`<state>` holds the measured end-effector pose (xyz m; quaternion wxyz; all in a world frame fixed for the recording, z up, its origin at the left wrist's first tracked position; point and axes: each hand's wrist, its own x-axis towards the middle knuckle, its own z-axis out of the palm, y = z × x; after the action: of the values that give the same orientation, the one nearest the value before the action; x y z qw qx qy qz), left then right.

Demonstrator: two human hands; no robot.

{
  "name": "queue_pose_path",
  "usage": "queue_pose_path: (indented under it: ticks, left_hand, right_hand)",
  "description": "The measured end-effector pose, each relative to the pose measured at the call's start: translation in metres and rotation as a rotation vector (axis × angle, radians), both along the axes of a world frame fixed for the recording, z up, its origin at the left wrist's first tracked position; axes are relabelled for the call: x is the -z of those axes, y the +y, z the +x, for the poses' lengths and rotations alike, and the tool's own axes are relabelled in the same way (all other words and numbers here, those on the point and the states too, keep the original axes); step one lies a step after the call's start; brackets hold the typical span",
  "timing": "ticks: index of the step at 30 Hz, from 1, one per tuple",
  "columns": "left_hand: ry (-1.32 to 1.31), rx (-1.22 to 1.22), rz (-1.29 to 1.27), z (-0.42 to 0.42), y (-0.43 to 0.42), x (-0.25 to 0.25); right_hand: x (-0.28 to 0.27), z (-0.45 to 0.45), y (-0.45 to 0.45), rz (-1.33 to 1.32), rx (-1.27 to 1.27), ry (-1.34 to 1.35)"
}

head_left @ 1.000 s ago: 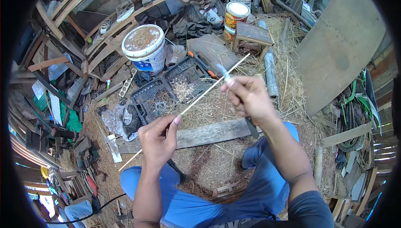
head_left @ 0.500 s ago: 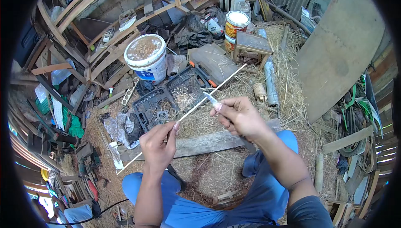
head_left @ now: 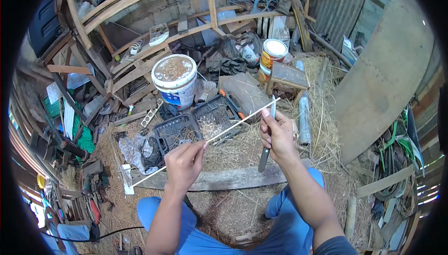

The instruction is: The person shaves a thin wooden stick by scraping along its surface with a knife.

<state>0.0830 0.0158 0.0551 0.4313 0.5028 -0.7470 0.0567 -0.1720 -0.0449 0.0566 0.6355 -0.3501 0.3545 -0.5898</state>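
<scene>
A thin pale stick, like a split bamboo strip, slants up to the right across the view. My left hand pinches it near its middle, and its lower end reaches down to the left. In my right hand is a knife, its dark handle pointing down below the fist. The short blade stands upright above my thumb, close to the stick's upper right end; whether they touch I cannot tell.
A weathered plank lies before my knees. Beyond it are an open tool case with shavings, a white bucket, and a small wooden stool. Straw covers the ground at right, beside a large leaning board.
The knife has moved from mid-stick to the stick's upper right end, its blade turning upright. My right hand has shifted slightly right and down. The camera view has tilted up.
</scene>
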Motion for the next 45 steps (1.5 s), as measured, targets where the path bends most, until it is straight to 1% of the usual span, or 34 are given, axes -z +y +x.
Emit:
queue_pose_path:
  ticks: [1, 2, 4, 5, 6, 8, 10, 12, 16, 18, 25, 28, 30, 34, 36, 37, 42, 45]
  left_hand:
    - [0.005, -0.016, -0.014, 0.001, -0.001, -0.001]
    - [0.006, -0.013, -0.030, -0.001, -0.003, -0.005]
    - [0.020, -0.021, -0.048, -0.004, -0.002, -0.006]
    - [0.029, -0.029, -0.073, -0.005, -0.004, -0.006]
    - [0.037, -0.031, -0.096, -0.006, -0.006, -0.005]
    - [0.045, -0.036, -0.114, -0.005, -0.009, -0.002]
    - [0.049, -0.038, -0.125, -0.006, -0.010, -0.002]
    - [0.057, -0.032, -0.090, -0.008, -0.007, -0.003]
    - [0.018, -0.019, -0.116, -0.012, -0.009, -0.003]
    - [-0.010, -0.035, -0.176, -0.014, -0.010, -0.001]
    - [-0.033, -0.057, -0.201, -0.020, -0.007, -0.005]
    - [0.034, -0.025, -0.131, -0.020, -0.005, -0.005]
    - [0.107, -0.023, -0.026, -0.018, -0.002, -0.004]
    - [0.186, -0.033, 0.009, -0.017, 0.003, -0.001]
    - [0.279, -0.033, 0.123, -0.017, 0.007, -0.005]
    - [0.280, -0.039, 0.124, -0.017, 0.007, -0.005]
    - [0.324, -0.037, 0.188, -0.017, 0.006, -0.003]
    - [0.319, 0.002, 0.158, -0.020, 0.003, -0.002]
  right_hand:
    - [0.001, 0.005, 0.000, -0.031, 0.053, -0.018]
    - [0.000, 0.008, -0.001, -0.041, 0.035, -0.011]
    - [0.003, 0.012, -0.002, -0.095, 0.208, -0.012]
    - [0.006, 0.014, -0.005, -0.123, 0.237, -0.017]
    - [0.005, 0.015, -0.005, -0.131, 0.233, -0.011]
    - [0.004, 0.017, -0.006, -0.091, 0.230, -0.113]
    - [0.005, 0.019, -0.008, -0.115, 0.208, -0.110]
    - [0.005, 0.024, -0.006, -0.131, 0.192, -0.035]
    - [0.010, 0.030, -0.006, -0.169, 0.179, -0.028]
    - [0.010, 0.031, -0.005, -0.157, 0.205, 0.010]
    - [0.009, 0.033, -0.010, -0.113, 0.210, 0.027]
    - [0.005, 0.032, -0.009, -0.123, 0.179, -0.003]
    - [0.003, 0.032, -0.009, -0.127, 0.149, -0.030]
    - [0.004, 0.034, -0.006, -0.159, 0.089, -0.081]
    - [0.002, 0.035, -0.005, -0.134, 0.047, -0.173]
    - [0.004, 0.033, -0.006, -0.123, 0.046, -0.195]
    - [0.008, 0.026, -0.009, -0.135, 0.096, -0.118]
    - [0.005, 0.020, -0.009, -0.116, 0.121, -0.104]
